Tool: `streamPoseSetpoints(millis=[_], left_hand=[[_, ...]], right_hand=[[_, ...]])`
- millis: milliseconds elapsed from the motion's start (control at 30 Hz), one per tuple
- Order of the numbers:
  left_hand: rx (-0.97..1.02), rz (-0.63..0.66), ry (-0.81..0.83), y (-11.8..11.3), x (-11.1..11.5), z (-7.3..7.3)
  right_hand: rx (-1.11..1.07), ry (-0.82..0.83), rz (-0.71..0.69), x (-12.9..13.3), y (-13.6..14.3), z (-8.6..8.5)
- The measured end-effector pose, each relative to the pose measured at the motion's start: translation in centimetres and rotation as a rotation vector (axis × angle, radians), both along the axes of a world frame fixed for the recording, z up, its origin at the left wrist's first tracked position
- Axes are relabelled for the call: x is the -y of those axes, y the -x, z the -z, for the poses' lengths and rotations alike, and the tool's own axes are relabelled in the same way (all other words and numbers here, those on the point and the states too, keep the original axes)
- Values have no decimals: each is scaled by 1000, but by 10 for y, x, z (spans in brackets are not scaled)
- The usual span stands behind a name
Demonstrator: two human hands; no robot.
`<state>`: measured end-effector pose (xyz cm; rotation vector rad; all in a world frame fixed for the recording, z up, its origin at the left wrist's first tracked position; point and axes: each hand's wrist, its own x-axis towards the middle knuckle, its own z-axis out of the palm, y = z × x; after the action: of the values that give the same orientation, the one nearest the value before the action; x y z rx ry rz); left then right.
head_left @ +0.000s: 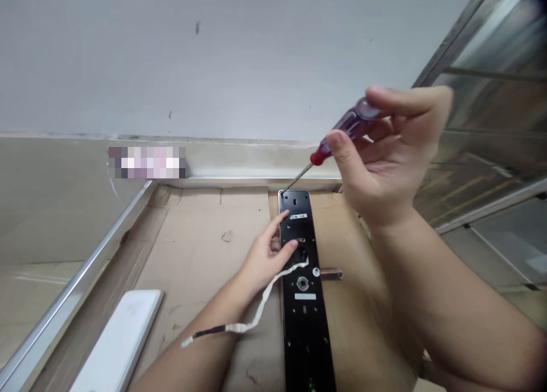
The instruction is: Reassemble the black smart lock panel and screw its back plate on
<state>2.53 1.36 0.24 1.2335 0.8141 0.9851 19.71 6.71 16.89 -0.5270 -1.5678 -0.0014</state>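
A screwdriver (pixel 348 124) with a clear purple handle and red collar is gripped in my right hand (pixel 393 147). Its shaft slants down so that the tip meets the top left corner of a long black panel (pixel 305 341). My left hand (pixel 271 246) lies against the panel's left edge, thumb and forefinger stretched onto its face. From the panel's middle runs a white-wrapped cable (pixel 262 306) with a dark section near its end, draped across my left forearm. A handle-like metal bar (pixel 332 274) sticks out from under the panel's right side.
Brown cardboard (pixel 200 238) covers the work surface, bordered by a metal rail (pixel 94 266). A white flat case (pixel 119 341) rests at the lower left. Behind stands a pale wall (pixel 213 67). A pixelated patch hides something at the back left.
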Motion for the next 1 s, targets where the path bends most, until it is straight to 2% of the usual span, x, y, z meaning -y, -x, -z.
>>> streamPoseSetpoints(millis=[100, 267, 400, 500, 567, 700, 1000], left_hand=[[-5, 9, 1, 0, 0, -1], [-30, -6, -12, 0, 1, -1], [-39, -5, -12, 0, 0, 0], [-30, -5, -17, 0, 0, 0], [-18, -3, -21, 0, 1, 0], [2, 2, -5, 0, 1, -2], [-26, -9, -11, 0, 1, -1]], right_hand=[[-43, -68, 1, -6, -1, 3], [14, -132, -146, 0, 3, -2], [4, -141, -34, 1, 6, -2], [-36, -229, 37, -1, 4, -2], [-36, -234, 20, 1, 4, -4], [-2, -102, -88, 11, 10, -6], [-10, -156, -31, 14, 12, -12]])
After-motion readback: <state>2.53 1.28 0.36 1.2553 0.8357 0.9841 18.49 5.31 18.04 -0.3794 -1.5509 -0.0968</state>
